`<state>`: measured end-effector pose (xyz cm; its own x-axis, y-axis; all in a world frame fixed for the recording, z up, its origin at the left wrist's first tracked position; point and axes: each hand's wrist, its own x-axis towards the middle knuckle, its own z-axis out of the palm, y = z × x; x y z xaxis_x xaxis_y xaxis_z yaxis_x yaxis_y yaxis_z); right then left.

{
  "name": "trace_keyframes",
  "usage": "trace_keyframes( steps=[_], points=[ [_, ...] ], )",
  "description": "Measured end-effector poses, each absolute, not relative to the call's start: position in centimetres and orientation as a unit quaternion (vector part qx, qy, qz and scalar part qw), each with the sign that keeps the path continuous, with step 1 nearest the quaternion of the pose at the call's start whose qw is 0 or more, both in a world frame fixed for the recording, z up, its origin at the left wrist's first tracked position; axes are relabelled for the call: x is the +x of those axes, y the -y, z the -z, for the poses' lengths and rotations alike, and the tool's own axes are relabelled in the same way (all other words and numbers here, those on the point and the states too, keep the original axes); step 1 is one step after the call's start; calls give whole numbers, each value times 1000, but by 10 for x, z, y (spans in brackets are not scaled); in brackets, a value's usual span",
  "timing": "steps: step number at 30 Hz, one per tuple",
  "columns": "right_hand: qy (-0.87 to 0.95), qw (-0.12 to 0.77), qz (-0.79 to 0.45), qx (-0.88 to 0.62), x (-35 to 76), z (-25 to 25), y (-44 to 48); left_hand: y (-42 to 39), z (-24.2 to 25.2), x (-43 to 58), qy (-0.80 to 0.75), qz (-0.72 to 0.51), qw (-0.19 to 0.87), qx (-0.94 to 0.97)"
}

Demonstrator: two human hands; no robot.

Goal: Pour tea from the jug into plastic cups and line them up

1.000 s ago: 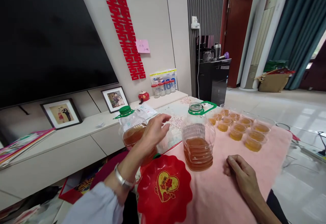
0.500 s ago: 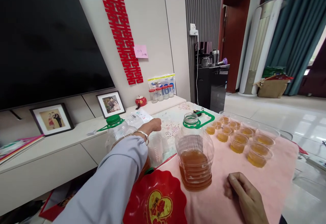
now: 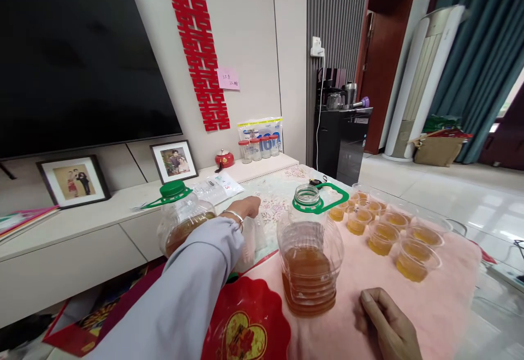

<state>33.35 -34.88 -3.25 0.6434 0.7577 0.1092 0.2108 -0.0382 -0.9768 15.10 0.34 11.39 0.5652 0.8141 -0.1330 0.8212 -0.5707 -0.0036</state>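
My left hand (image 3: 246,207) stretches forward over a stack of clear plastic cups (image 3: 250,243), fingers curled down. Its fingertips are hidden, so I cannot tell what they hold. On the pink cloth my right hand (image 3: 387,319) rests in a loose fist with nothing in it. Between my hands stands an uncapped clear plastic jug (image 3: 310,273) with a green handle, partly filled with amber liquid. Beside my left sleeve is a second jug (image 3: 180,226) with a green cap. Several clear cups (image 3: 382,238) of amber liquid stand in rows to the right.
A red scalloped tray (image 3: 262,305) lies in front of me. The pink cloth (image 3: 442,305) covers the table's near part. Behind are red-lidded jars (image 3: 256,150), a small red pot (image 3: 224,159) and framed photos (image 3: 174,162) on the white cabinet (image 3: 94,251).
The view has shifted slightly, and the capped jug on the left shows more. My left hand stays over the stacked cups; my right hand remains closed on the cloth.
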Motion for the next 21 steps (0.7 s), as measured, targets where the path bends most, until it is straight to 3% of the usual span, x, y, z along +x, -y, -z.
trace_keyframes(
  steps=[6,14,21],
  points=[
    [339,604,-220,-687,330,27,348,26,-141,160,-476,175,-15,862],
    [331,623,-236,-668,333,37,349,67,-171,157,-444,179,-20,878],
    [342,633,-243,-651,335,38,348,80,-168,149,-414,156,25,897]
  ],
)
